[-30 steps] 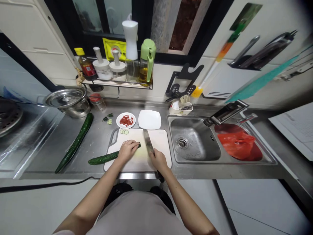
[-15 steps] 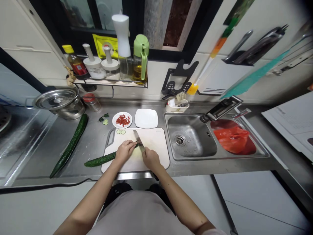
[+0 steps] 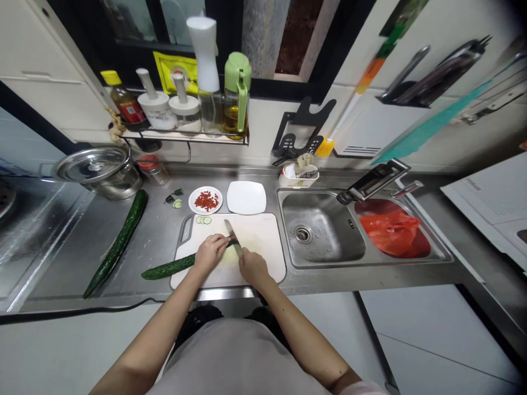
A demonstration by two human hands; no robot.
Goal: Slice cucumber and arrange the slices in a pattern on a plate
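On the white cutting board (image 3: 263,247) lies a dark green cucumber (image 3: 171,267), its left part reaching past the board's edge. My left hand (image 3: 212,251) is closed over the cucumber near its right end. My right hand (image 3: 252,266) grips a knife (image 3: 233,235), whose blade slants across the cucumber's right end, just beside my left fingertips. Several pale cucumber slices (image 3: 203,220) rest at the board's upper left. A second, whole cucumber (image 3: 119,241) lies on the steel counter to the left.
Behind the board stand a plate of red berries (image 3: 206,201) and a white plate (image 3: 246,197). Cucumber scraps (image 3: 174,197) lie left of them. A lidded pot (image 3: 101,170) is at the far left. The sink (image 3: 323,230) adjoins on the right, with a red bag (image 3: 391,233) in its second basin.
Both hands stay in nearly the same place on the cucumber and knife. The blade's angle looks slightly changed at the cucumber's end, and the whole view has shifted a little.
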